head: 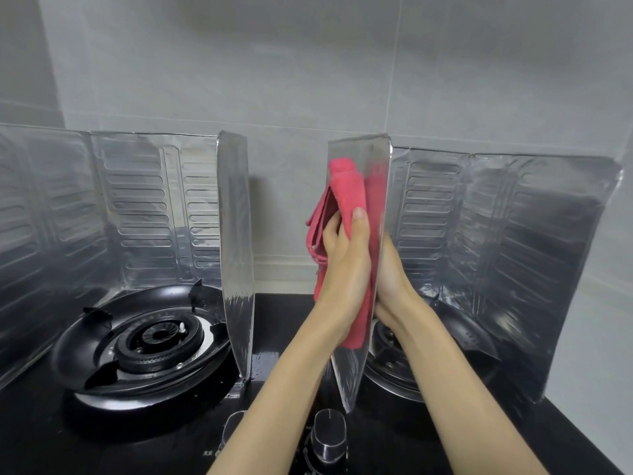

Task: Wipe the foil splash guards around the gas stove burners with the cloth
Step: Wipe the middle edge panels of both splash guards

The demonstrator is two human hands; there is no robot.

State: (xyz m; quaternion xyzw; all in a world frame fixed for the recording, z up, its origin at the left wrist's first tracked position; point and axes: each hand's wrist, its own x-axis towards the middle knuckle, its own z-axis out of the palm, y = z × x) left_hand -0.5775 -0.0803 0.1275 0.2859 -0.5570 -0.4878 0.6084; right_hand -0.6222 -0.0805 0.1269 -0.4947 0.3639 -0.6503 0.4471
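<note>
Two foil guards on black stove [284,313]: L guard [137,207] round L burner [161,337], R guard [496,234] opp. L hand [346,269] clasps pink cloth [346,190], pressing it to R guard's upright side panel [352,375]. R hand [394,279] lies flat on panel's far face, grasping nothing.

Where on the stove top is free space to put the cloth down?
The black glass strip between the left guard and the right guard is bare, though the left forearm crosses over it. The front-left glass before the left burner is bare too. Crowded: around the knob at the front centre.
</note>
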